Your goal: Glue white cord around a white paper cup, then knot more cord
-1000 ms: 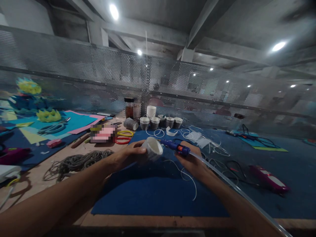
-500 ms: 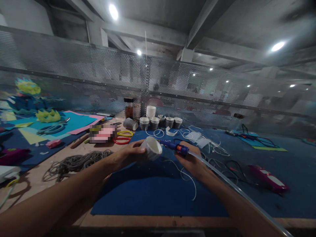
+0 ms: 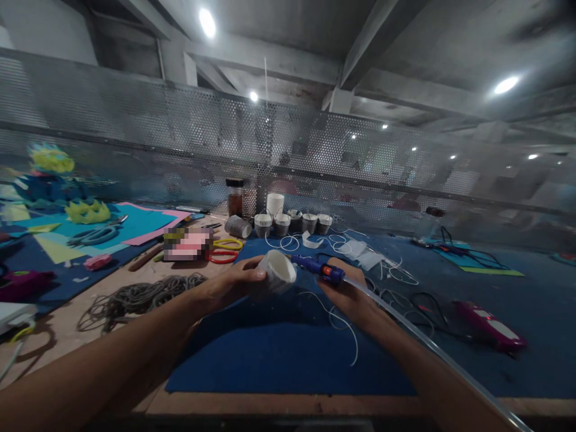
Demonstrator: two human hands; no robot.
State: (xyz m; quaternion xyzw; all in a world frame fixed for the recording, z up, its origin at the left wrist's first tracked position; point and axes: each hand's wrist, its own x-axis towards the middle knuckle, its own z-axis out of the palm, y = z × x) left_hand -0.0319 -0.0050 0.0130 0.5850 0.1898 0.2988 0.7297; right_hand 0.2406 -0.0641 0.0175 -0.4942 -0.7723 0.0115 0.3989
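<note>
A white paper cup (image 3: 279,273), its outside wrapped in something grey, is tilted with its mouth toward me and to the right. My left hand (image 3: 240,276) is closed around its left side. In my right hand (image 3: 344,291) is a blue glue gun (image 3: 315,265) with a long clear glue stick (image 3: 414,336) running out of its back. The gun's nozzle points left, close to the cup's rim; whether it touches cannot be made out. Below both hands lies a blue mat (image 3: 288,360) with a loose white cord (image 3: 346,327) on it.
Several grey-wrapped cups (image 3: 282,224) stand in a row at the back, near a stack of white cups (image 3: 275,203) and a brown jar (image 3: 234,198). Grey cord (image 3: 139,300) lies left beside red-and-yellow scissors (image 3: 225,251). A magenta device (image 3: 492,327) sits right.
Almost nothing differs. Both hands, the cup and the glue gun keep nearly the same places.
</note>
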